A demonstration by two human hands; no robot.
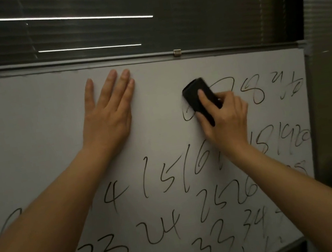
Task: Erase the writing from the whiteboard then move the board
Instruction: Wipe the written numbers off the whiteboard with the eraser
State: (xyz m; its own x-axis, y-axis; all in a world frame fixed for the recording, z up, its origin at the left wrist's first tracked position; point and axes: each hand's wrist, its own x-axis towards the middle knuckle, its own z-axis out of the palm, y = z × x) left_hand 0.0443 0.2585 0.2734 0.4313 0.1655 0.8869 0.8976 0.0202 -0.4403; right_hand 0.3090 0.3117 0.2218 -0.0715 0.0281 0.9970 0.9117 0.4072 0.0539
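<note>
My left hand (107, 113) lies flat on the whiteboard (29, 126) under its top rail while my right hand (224, 116) grips the black eraser (196, 96) over numerals; the slick, rigid panel looks best carried by its framed edges.

I am wearing the only camera on my head, and it is looking forward and slightly down along both my forearms. It is facing the whiteboard (154, 88) nearly square on and from close by, so the board is filling most of the picture. Its top rail is running across the upper third, tilting down to my right. Above the rail the view is taking in dark window blinds (185, 12), and the board's right edge is showing.
</note>
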